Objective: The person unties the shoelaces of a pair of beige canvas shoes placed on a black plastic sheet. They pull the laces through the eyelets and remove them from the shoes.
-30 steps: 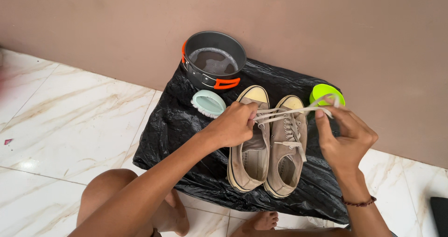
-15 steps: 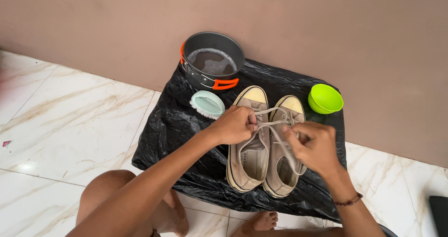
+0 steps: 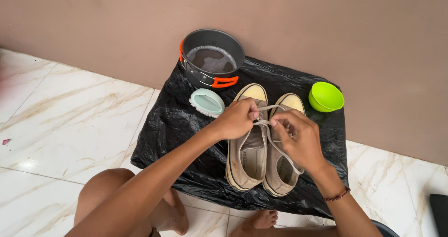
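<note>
Head view looks down on a pair of tan canvas shoes point(image 3: 263, 148) lying side by side on a black plastic sheet point(image 3: 186, 125) spread over the marble floor point(image 3: 70, 125). Both hands meet over the tongue of the shoe nearer the pot, and a pale lace point(image 3: 267, 123) runs between them. The left hand point(image 3: 239, 119) is curled closed with its fingertips pinched on the lace by the upper eyelets; the right hand point(image 3: 298, 136) is likewise pinched on the lace just beside it, and a loose length trails down from it over the other shoe.

By the look of it the lace work is midway: the lace is partly free of the eyelets, and neither shoe looks wet or soaped. The brush lies untouched.

Counted: two shoes, one lace that I can make out, one sheet. Just beyond the shoes' toes stands one dark pot point(image 3: 212, 59) with orange handles, holding cloudy water. Between pot and shoes lies one pale green scrubbing brush point(image 3: 207, 101). Near the shoes on the far side from the brush sits one bright green bowl point(image 3: 325, 97).
</note>
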